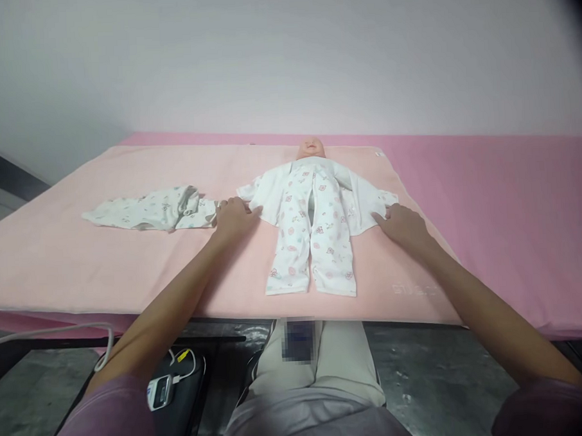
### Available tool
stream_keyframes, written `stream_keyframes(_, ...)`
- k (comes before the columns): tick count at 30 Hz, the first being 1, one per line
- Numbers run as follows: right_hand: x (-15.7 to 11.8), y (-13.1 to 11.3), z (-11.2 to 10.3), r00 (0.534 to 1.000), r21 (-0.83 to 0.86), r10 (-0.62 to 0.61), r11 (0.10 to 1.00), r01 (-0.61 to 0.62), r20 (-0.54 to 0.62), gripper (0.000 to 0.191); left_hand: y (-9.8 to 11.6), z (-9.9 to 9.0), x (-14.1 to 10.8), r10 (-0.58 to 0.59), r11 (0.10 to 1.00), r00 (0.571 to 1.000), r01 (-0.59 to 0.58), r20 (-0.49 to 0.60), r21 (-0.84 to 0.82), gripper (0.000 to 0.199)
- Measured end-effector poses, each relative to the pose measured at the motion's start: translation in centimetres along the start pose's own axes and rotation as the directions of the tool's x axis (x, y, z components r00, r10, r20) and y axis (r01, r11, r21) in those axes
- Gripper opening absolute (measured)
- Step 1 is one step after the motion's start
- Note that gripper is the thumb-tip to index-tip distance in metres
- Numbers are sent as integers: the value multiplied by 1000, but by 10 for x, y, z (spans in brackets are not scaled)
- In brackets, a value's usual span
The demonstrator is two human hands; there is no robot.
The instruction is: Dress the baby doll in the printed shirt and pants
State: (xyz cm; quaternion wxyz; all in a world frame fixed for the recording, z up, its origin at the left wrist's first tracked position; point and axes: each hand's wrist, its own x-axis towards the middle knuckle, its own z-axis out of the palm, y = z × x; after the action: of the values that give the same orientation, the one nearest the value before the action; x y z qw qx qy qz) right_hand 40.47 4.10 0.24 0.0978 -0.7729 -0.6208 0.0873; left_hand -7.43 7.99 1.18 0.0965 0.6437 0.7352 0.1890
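1. On peach cloth (105, 268): white top (267, 192), printed trousers (295, 243) over it, doll's head (311, 148) beyond.
2. At top's sides: left hand (234, 217), right hand (404, 227); pinching or merely touching, cannot tell.
3. Beside left hand: patterned garment (148, 211).

Mauve short sleeves (119, 415), a greyish-mauve top (309, 423), pale trousers (345, 350).

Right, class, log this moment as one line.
left hand: at white shirt | right hand: at white shirt | baby doll: face-up | printed pants: atop white shirt
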Motion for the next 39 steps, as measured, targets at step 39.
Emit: stream_keyframes(39, -22, -70, 23, 839, 518, -544, 714, 472, -15, 33, 35, 32, -25, 357, 870, 931, -301, 78, -390, 34)
